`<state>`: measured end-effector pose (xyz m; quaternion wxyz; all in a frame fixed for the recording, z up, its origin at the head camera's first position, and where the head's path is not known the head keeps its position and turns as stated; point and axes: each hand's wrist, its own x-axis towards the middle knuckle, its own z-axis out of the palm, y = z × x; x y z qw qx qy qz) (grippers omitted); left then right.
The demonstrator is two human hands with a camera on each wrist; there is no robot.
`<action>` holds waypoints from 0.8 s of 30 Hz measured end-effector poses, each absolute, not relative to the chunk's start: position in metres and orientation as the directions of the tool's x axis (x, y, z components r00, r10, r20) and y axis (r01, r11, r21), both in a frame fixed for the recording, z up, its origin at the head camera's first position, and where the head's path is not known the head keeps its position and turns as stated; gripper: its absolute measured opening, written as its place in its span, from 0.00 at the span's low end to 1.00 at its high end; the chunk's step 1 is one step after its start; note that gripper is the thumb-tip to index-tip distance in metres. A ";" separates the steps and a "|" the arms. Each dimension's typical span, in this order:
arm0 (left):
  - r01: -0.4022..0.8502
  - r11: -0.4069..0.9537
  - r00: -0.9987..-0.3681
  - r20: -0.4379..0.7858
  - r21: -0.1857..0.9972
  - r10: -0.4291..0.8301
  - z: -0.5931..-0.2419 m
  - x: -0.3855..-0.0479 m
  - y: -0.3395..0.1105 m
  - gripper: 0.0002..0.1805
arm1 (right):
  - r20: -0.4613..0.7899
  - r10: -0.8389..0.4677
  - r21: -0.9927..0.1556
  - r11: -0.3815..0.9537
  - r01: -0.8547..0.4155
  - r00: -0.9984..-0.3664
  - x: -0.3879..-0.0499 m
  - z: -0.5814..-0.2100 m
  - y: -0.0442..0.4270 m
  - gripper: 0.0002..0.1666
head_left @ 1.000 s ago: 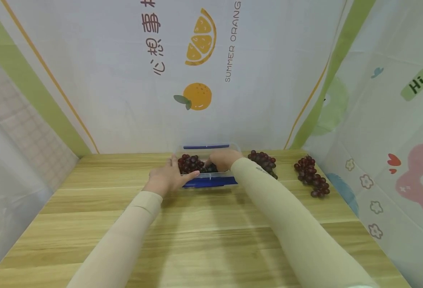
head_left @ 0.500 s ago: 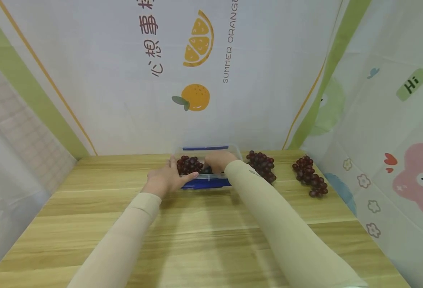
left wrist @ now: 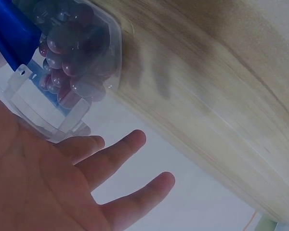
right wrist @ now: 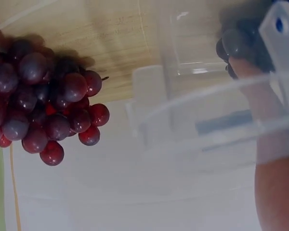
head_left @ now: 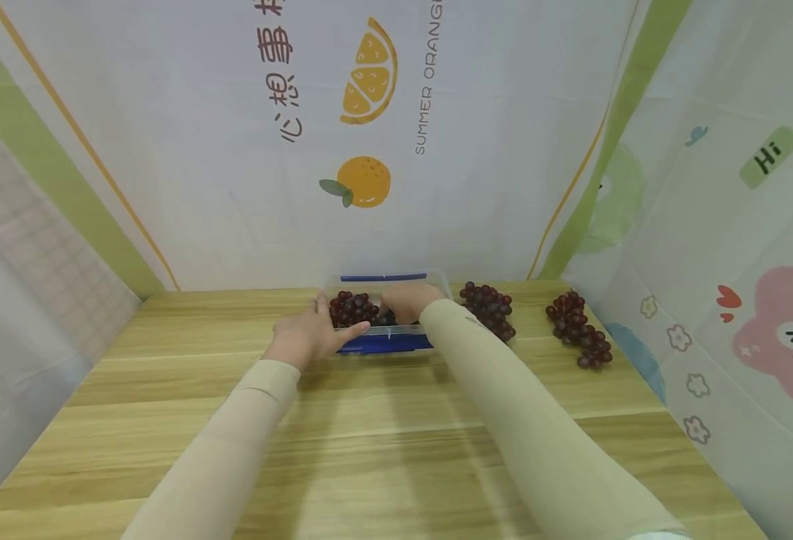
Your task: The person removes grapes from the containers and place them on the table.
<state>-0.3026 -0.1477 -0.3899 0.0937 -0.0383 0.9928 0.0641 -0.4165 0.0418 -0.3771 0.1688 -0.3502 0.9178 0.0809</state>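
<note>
A clear plastic box (head_left: 389, 329) with blue latches stands at the table's far side. Red grapes (head_left: 353, 309) lie in its left part, also showing through the wall as grapes (left wrist: 70, 57) in the left wrist view. My left hand (head_left: 308, 330) rests at the box's left end, fingers spread; the left wrist view shows the hand (left wrist: 53, 187) with straight fingers beside the box. Inside the box, my right hand (head_left: 411, 301) reaches down, fingertips hidden. In the right wrist view that hand (right wrist: 274, 144) touches dark grapes (right wrist: 238, 43); whether it grips them is unclear.
One bunch of red grapes (head_left: 487, 307) lies just right of the box, beside my right sleeve. Another bunch (head_left: 578, 330) lies farther right near the edge of the wooden table (head_left: 369, 435). A printed white cloth (head_left: 470, 187) hangs behind the table.
My right hand and forearm have shifted slightly left, covering more of the dark grapes in the box. The bunch beside the box shows more. My left hand has kept its place on the box.
</note>
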 end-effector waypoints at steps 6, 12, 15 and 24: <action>-0.100 0.988 -0.979 -0.190 0.114 -0.078 -0.392 -0.302 -0.148 0.72 | -0.366 -0.624 0.017 0.737 -0.676 -0.690 -0.417 -0.377 0.039 0.33; -0.082 0.991 -0.984 -0.165 0.110 -0.063 -0.391 -0.303 -0.147 0.72 | -0.338 -0.661 0.040 0.701 -0.712 -0.670 -0.421 -0.377 0.042 0.30; -0.077 0.992 -0.985 -0.160 0.100 -0.061 -0.391 -0.304 -0.147 0.71 | -0.327 -0.679 0.057 0.680 -0.731 -0.657 -0.422 -0.376 0.043 0.29; -0.083 0.994 -0.981 -0.179 0.072 -0.069 -0.393 -0.304 -0.147 0.71 | -0.348 -0.697 0.123 0.630 -0.767 -0.627 -0.417 -0.372 0.040 0.25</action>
